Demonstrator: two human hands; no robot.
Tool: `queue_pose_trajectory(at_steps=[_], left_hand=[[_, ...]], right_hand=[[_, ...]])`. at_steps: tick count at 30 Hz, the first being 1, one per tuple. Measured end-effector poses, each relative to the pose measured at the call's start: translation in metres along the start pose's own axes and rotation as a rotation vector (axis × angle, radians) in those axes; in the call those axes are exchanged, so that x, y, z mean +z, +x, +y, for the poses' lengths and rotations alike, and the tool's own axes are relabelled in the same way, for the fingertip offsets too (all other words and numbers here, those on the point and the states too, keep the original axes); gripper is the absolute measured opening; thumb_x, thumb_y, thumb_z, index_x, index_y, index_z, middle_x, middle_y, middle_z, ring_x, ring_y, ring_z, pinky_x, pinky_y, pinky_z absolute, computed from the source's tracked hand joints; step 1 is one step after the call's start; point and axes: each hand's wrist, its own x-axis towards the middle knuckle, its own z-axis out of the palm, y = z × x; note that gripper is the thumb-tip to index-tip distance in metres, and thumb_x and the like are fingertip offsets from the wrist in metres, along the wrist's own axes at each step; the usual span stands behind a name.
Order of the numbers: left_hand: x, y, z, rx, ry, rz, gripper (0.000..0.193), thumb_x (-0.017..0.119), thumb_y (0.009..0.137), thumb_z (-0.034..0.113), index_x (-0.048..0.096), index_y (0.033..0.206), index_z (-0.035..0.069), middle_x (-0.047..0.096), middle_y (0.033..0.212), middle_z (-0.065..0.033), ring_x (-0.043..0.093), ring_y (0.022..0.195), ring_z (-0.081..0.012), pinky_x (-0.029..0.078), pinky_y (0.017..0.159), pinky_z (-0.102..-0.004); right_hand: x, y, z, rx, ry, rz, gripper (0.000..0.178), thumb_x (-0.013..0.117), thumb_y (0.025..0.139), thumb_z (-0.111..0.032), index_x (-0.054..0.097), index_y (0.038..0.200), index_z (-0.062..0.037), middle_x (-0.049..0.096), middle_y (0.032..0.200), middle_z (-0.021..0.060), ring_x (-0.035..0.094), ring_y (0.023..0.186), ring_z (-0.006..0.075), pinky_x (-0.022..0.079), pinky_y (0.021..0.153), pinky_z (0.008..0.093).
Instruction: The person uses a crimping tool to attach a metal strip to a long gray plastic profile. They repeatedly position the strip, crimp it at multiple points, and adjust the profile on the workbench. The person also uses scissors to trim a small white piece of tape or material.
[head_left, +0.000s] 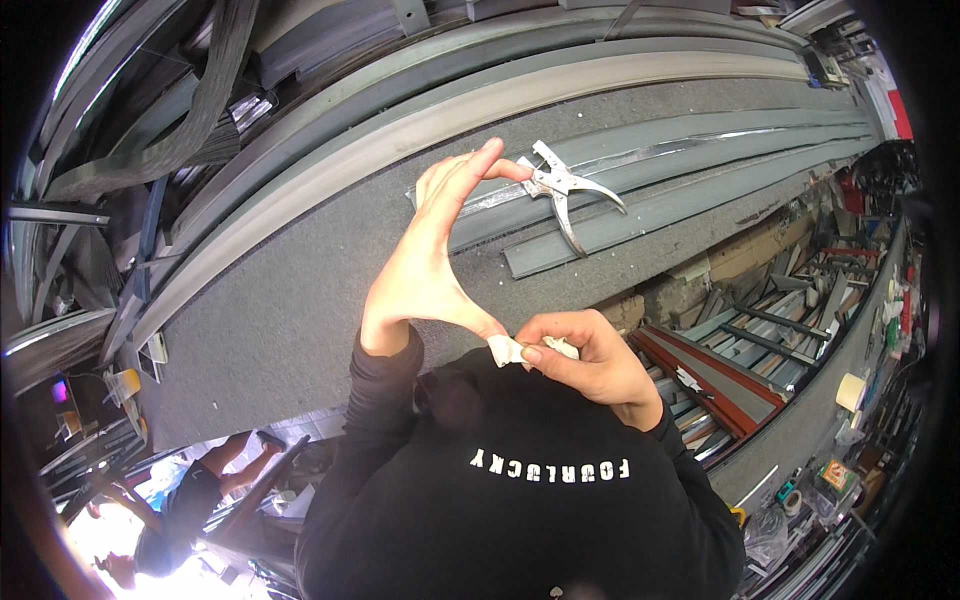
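Head view: left hand (420,270) spread, grasping nothing, a crumpled white strip (506,350) at its thumb tip; right hand (600,368) pinching that strip. Pliers (556,185) lie on grey profiles (660,214) beyond the grip, by the left index fingertip; contact cannot be told. A loosened pinch could let the strip slip; pulling too hard might tear it.

Black top (480,535), long black sleeves (378,405), white chest lettering (548,466), small spade mark (556,592)
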Motion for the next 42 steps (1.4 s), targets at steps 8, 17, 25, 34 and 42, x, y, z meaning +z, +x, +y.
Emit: queue_pose_trajectory(at_steps=[8,17,25,34,42], left_hand=[[-0.013,0.008,0.005,0.08,0.213,-0.013,0.15,0.085,0.022,0.069,0.031,0.15,0.011,0.059,0.127,-0.0171,0.036,0.136,-0.0377,0.014,0.113,-0.0524],[-0.032,0.018,0.019,0.082,0.465,-0.061,0.137,0.081,0.021,0.075,0.049,0.138,0.01,0.061,0.127,-0.0093,0.035,0.137,-0.0391,0.006,0.113,-0.0571],[-0.078,0.012,-0.004,-0.066,0.511,0.429,0.069,0.089,0.058,0.034,0.064,0.12,0.012,0.061,0.127,-0.0104,0.052,0.126,-0.0277,0.019,0.113,-0.0483],[0.022,-0.007,-0.002,-0.251,-1.622,0.537,0.047,0.031,0.1,0.059,0.043,0.079,0.019,0.043,0.082,0.0012,0.048,0.083,-0.0235,0.036,0.084,-0.0359],[0.063,0.002,-0.032,-0.435,-1.79,0.518,0.067,0.029,0.096,0.067,0.029,0.05,0.018,0.023,0.04,0.0059,0.021,0.031,-0.0096,0.02,0.037,-0.0228]], right_hand=[[0.004,0.003,0.0,-0.116,-0.136,0.01,0.011,0.06,0.092,-0.008,0.063,0.096,0.0012,0.062,0.08,0.0047,0.056,0.078,0.0091,0.044,0.071,0.0263],[0.007,0.008,-0.01,-0.205,-0.354,0.046,0.011,0.062,0.088,-0.006,0.062,0.096,0.0006,0.063,0.082,0.0107,0.061,0.075,0.0227,0.046,0.068,0.0313],[-0.01,-0.023,0.003,-0.272,-0.248,0.138,0.004,0.059,0.084,-0.004,0.056,0.085,-0.0014,0.053,0.073,0.0055,0.05,0.065,0.0159,0.039,0.061,0.0289],[-0.051,-0.014,0.052,-0.398,0.344,0.82,0.016,0.052,0.077,0.005,0.044,0.07,-0.0066,0.054,0.094,0.0087,0.054,0.075,0.0169,0.043,0.064,0.026],[-0.089,-0.047,0.071,-0.435,0.833,0.678,0.006,0.039,0.084,-0.007,0.039,0.078,-0.0096,0.035,0.051,0.0006,0.025,0.034,0.0099,0.021,0.032,0.0241]])
